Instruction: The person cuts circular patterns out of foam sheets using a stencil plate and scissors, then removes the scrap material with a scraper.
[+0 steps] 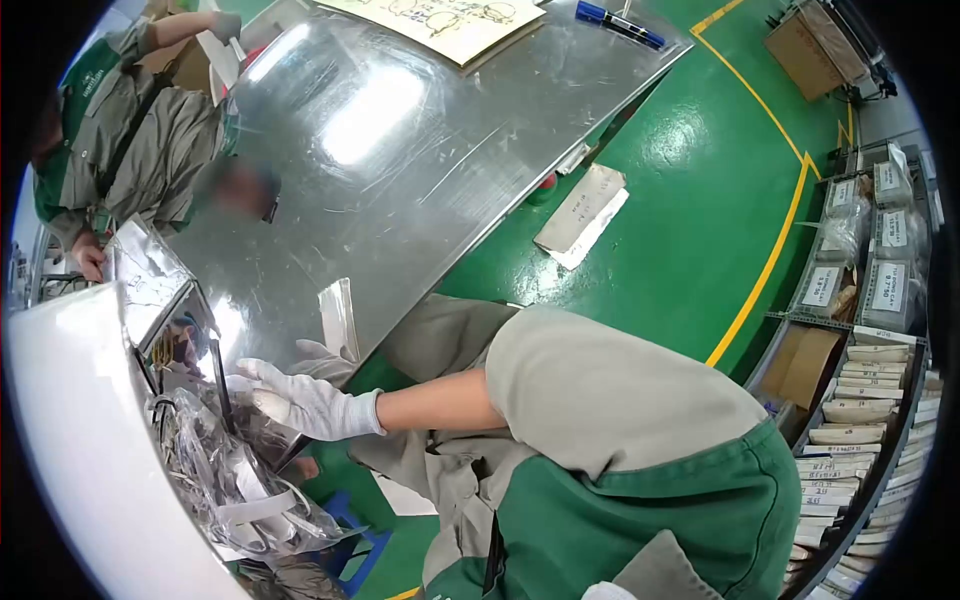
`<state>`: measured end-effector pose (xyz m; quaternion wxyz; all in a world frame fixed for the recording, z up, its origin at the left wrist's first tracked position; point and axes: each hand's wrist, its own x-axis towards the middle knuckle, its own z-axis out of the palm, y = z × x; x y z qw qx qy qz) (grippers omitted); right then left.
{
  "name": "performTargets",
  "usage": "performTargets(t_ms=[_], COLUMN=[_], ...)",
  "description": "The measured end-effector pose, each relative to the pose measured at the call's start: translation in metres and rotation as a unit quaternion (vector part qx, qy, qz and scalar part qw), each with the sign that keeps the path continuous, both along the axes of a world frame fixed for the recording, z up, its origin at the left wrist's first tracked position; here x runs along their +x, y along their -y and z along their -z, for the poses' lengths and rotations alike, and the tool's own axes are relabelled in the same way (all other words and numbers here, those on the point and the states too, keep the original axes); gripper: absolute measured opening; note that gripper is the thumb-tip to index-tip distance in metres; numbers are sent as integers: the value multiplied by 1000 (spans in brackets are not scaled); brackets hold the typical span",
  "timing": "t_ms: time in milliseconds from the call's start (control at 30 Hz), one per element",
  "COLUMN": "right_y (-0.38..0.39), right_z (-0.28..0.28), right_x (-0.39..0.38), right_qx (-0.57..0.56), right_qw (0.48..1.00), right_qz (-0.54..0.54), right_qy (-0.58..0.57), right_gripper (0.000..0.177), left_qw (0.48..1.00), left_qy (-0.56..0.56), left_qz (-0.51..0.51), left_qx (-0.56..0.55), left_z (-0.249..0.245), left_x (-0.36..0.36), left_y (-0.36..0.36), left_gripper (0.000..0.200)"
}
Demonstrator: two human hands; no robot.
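Observation:
My right hand, in a white knit glove, reaches left over the near corner of the metal table. Its fingers are partly stretched and apart, beside the dark rim of a box-like holder. Right by the fingertips is a heap of clear plastic bags with dark cables in it. I cannot make out anything held in the hand. A clear plastic strip stands near the table edge above the hand. My left hand does not show.
Across the metal table, a co-worker in grey and green stands at left. A yellow sheet and blue markers lie on the table. A large white panel blocks the left. Shelves with labelled bins line the right; flattened cardboard lies beyond the table edge.

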<state>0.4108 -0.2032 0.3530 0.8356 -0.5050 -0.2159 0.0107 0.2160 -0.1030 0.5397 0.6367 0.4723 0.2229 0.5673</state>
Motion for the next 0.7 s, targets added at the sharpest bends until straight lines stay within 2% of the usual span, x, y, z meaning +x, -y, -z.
performTargets(t_ms=[33,67,100,133,200,233,267,300,333,400,467,500,633,700], right_y=[9,21,36,25,15,17,19,24,55,47,46,49,51,57], right_z=[-1,-4,-12,-4,0,5,12,16,-16,-9,-7,-8,-6,-9], right_x=[-2,-5,-3,-3,5,9,15,22,21,32,34,34,35,35], right_qx=[-10,-20,2,18,51,108,167,224,73,88,78,73,99,191], right_qw=[1000,999,995,997,974,968,958,942,956,960,959,958,958,944], right_qz=[5,8,-58,41,187,160,131,101,166,185,156,142,154,103], right_qy=[-22,-43,-84,-65,-121,-159,-195,-227,-232,-190,-222,-238,-219,-249], right_gripper=[53,55,54,54,47,45,42,40,30,31,31,31,31,29], left_qw=[1000,998,994,990,972,971,973,970,961,948,946,937,935,937], left_qy=[-14,-33,-51,-63,-81,-136,-125,-158,-125,-153,-204,-205,-244,-239], left_qz=[10,54,99,117,148,159,157,164,201,262,243,279,254,252], left_qx=[19,20,20,-40,-165,-114,-110,-89,-144,-102,-60,-34,23,51], left_z=[12,28,50,73,111,141,152,141,129,149,159,163,169,171], left_x=[22,26,32,34,48,48,57,66,76,78,81,83,84,86], left_y=[28,19,10,6,10,3,23,64,98,102,111,110,115,120], left_gripper=[54,55,57,52,42,46,47,47,52,57,59,56,60,62])
